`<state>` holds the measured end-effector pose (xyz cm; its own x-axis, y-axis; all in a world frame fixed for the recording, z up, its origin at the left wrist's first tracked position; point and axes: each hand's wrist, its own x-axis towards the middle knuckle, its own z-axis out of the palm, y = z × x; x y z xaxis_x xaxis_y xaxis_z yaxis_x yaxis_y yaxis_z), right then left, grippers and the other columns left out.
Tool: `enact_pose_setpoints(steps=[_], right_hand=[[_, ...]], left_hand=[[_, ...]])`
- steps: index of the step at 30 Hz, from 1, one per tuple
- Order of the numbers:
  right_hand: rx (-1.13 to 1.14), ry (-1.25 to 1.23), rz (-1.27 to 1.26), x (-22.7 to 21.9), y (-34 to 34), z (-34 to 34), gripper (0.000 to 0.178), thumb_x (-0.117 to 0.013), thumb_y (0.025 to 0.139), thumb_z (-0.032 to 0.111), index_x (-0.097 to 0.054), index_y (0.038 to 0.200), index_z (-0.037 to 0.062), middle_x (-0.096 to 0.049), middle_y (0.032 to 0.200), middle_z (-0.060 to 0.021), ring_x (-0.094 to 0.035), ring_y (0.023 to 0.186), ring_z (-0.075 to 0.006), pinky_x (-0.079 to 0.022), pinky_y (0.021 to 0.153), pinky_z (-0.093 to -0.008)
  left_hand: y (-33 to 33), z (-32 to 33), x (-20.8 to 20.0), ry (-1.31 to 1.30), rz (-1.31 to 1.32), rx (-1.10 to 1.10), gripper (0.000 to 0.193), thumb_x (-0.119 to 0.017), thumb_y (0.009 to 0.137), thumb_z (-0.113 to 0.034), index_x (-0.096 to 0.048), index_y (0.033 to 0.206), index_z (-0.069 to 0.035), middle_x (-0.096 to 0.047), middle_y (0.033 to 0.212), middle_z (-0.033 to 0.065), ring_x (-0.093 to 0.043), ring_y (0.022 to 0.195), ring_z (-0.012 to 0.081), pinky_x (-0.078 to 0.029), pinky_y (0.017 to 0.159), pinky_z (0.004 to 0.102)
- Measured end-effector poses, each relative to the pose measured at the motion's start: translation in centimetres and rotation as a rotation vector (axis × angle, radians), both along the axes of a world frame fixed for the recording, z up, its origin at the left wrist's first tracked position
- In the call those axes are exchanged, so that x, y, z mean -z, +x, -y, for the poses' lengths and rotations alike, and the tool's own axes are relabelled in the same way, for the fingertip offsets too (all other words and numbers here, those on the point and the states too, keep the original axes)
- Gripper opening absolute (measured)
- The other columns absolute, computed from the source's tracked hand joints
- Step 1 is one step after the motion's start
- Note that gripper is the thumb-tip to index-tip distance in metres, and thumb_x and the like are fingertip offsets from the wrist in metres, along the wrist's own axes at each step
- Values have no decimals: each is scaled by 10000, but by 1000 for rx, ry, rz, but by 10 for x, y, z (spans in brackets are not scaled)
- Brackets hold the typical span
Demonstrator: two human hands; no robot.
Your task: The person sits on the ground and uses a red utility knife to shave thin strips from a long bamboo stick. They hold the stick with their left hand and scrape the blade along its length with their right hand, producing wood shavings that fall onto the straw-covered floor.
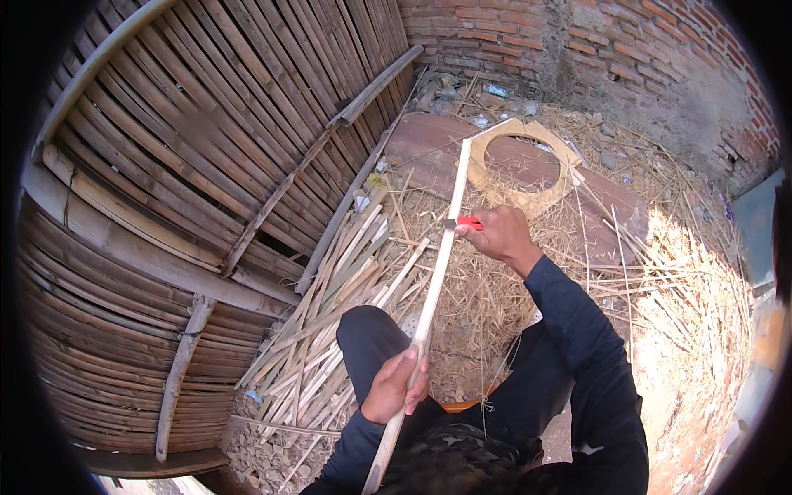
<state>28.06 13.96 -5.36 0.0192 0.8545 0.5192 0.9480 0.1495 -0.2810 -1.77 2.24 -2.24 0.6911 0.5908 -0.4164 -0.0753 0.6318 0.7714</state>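
Observation:
A long pale strip of wood or bamboo (pixel 437 289) runs from near my lap up and away, slightly to the right. Its near part is wrapped by the fingers of my left hand (pixel 398 384), in front of my left knee. Farther up the strip, my right hand (pixel 501 235) grips a small red-handled knife (pixel 472 223), its dark end against the strip; the blade itself is hard to make out. The strip's far end lies at the left edge of a flat, many-sided wooden frame (pixel 565 153) with a large round hole.
Loose pale strips (pixel 330 318) are heaped to my left. Thin shavings (pixel 487 313) cover the ground ahead and to the right. A brown board (pixel 421 153) lies under the wooden frame. A bamboo slat wall (pixel 239 132) rises on the left, a brick wall (pixel 602 49) behind.

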Motion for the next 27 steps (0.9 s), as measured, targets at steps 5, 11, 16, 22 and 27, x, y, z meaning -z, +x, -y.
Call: enact_pose_setpoints(steps=[5,11,16,22,27], right_hand=[[-116,103,86,8,16,-5,683,-437,817,726,-609,639,89,-551,503,-113,-593,486,-308,-450,448,-408],[211,34,32,13,73,-31,719,-384,842,724,-657,755,64,-590,574,-176,-621,600,-379,-471,548,-481],[725,-245,-402,49,171,-27,826,-286,882,714,-670,842,-17,-644,784,-274,-638,787,-419,-489,700,-489],[242,-603,-180,28,82,3,751,-348,885,684,-658,780,8,-636,725,-216,-643,737,-367,-480,657,-464],[-206,-145,-238,-13,-22,42,610,-530,822,657,-630,682,72,-578,547,-114,-591,501,-315,-450,487,-414]], left_hand=[[1,1,1,-43,74,12,349,-271,1030,-356,-413,876,-77,-344,472,-2,-317,333,117,-296,423,238],[-9,17,-2,-89,37,62,353,-271,1032,-357,-413,882,-70,-352,484,-5,-323,341,107,-299,416,232],[-15,64,-5,-57,-4,381,348,-257,1038,-346,-416,903,-67,-368,511,-18,-332,371,95,-300,379,205],[-18,0,-9,111,-67,-105,286,-344,1027,-280,-439,873,-58,-361,476,-9,-329,335,92,-299,388,214],[-5,-21,-18,147,7,-103,249,-392,1013,-259,-438,856,-70,-360,469,-15,-324,323,89,-287,392,222]])
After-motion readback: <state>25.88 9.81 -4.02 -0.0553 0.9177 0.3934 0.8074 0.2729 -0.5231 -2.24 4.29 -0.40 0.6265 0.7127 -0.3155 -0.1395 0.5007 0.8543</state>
